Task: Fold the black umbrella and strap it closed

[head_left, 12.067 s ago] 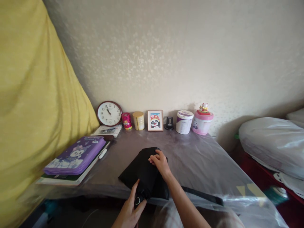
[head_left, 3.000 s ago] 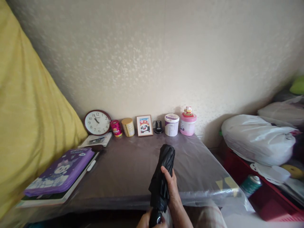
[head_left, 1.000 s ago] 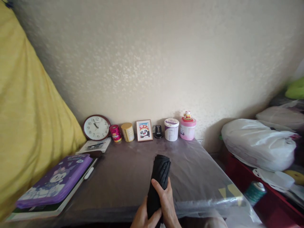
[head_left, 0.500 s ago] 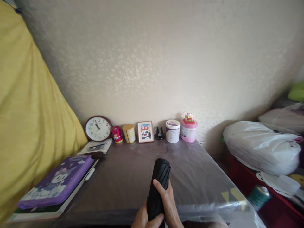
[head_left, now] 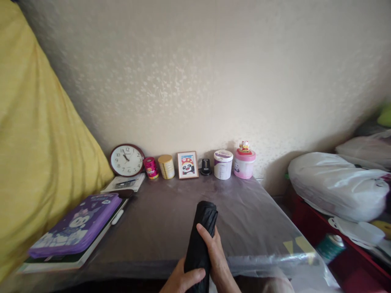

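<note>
A black folded umbrella (head_left: pixel 200 240), its fabric rolled tight, stands tilted over the near edge of the table (head_left: pixel 244 228). My left hand (head_left: pixel 185 277) wraps round its lower part, the thumb lying across the front. Higher up, my right hand (head_left: pixel 217 256) grips it from the right side with the thumb pressed along the fabric. Most of the fingers are hidden behind the umbrella, and its lower end runs out of the picture.
Along the wall stand a clock (head_left: pixel 126 160), a pink can (head_left: pixel 150 167), a yellow canister (head_left: pixel 166 167), a panda picture frame (head_left: pixel 187 165) and tubs (head_left: pixel 222 165). At left lies a purple case (head_left: pixel 76 224) on a board. White bags (head_left: pixel 336 185) and a spray can (head_left: pixel 330 248) are at right.
The view has shifted slightly, so the table objects sit a little higher. My left hand has moved slightly left and down with the umbrella's lower part; both hands keep their grip.
</note>
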`<state>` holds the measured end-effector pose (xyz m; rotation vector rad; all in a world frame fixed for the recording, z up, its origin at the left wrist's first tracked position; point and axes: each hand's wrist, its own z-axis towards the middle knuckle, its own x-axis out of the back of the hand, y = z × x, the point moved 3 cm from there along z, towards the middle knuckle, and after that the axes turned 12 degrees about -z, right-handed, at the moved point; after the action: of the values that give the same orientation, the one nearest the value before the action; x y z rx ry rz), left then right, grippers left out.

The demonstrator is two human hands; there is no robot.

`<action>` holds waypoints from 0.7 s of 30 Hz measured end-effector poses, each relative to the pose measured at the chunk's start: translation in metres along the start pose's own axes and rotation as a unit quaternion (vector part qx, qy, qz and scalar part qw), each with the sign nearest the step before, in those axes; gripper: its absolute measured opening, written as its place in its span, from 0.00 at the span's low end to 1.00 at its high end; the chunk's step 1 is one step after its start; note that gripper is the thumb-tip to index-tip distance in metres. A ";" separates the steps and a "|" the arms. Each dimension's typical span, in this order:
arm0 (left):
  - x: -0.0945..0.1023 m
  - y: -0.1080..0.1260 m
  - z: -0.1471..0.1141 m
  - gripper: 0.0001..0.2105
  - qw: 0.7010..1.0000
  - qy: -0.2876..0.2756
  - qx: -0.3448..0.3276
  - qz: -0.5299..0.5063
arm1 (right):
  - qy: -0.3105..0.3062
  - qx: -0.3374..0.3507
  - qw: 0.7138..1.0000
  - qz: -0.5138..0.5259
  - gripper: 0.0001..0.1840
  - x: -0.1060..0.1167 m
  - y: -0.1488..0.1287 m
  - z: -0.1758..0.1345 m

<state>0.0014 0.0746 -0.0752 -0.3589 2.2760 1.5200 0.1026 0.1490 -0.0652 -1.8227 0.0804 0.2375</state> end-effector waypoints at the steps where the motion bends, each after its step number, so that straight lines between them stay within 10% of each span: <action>1: 0.001 -0.004 0.000 0.25 0.999 0.005 0.029 -0.026 | -0.009 -0.004 1.000 0.004 0.30 0.001 0.001 0.001; 12: 0.010 -0.001 -0.002 0.24 0.993 0.022 0.019 -0.117 | -0.256 0.016 0.964 -0.074 0.22 0.024 0.007 -0.006; 21: 0.006 0.004 -0.006 0.17 0.995 -0.014 0.002 -0.098 | -0.266 0.005 0.960 -0.086 0.20 0.025 0.020 -0.007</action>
<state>-0.0069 0.0701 -0.0725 -0.5380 2.1516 1.4131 0.1247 0.1385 -0.0873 -1.6878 -0.4513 0.5935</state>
